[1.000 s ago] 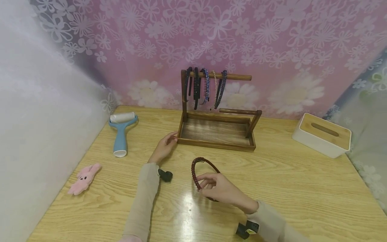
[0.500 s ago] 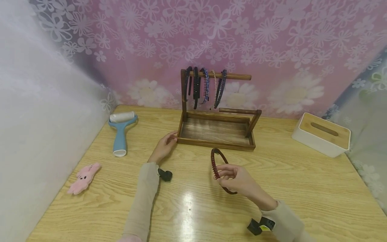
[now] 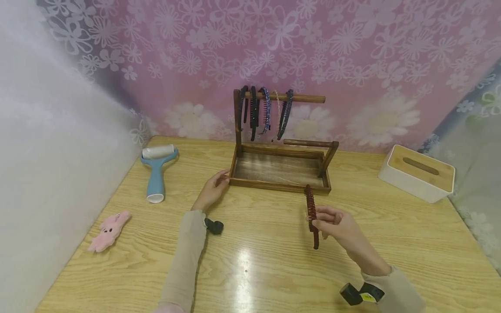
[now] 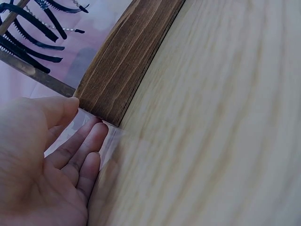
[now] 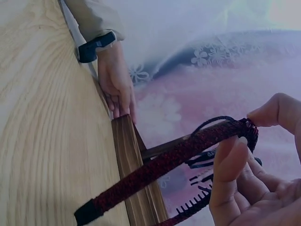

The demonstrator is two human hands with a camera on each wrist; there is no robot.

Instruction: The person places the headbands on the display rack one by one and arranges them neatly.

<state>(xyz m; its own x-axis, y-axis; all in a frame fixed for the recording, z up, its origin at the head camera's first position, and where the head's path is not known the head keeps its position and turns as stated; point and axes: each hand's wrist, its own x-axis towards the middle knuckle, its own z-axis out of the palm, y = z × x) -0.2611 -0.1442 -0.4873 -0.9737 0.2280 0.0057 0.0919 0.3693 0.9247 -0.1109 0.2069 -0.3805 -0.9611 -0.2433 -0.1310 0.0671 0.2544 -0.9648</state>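
Note:
My right hand (image 3: pixel 337 224) pinches a dark red toothed headband (image 3: pixel 310 204) between thumb and fingers, in front of the rack's right end. Seen edge-on in the head view, the headband shows as a narrow upright strip; the right wrist view shows its band (image 5: pixel 150 172) and teeth. My left hand (image 3: pixel 212 190) touches the front left corner of a dark wooden rack (image 3: pixel 274 187) with its fingertips. In the left wrist view, the thumb of that hand (image 4: pixel 51 155) meets the corner of the wood. Several headbands (image 3: pixel 266 111) hang on the rack's upper bar (image 3: pixel 307 98).
The rack also has a lower bar (image 3: pixel 307 143) on its right. A blue-handled lint roller (image 3: pixel 156 178) and a pink plush toy (image 3: pixel 109 231) lie at left. At right stands a white tissue box (image 3: pixel 416 174) with a wooden lid. A floral curtain (image 3: pixel 219 52) hangs behind the table.
My right hand has carried the red headband to the right and slightly toward the rack. The headband has turned from a visible loop to edge-on. My left hand has stayed at the rack's corner.

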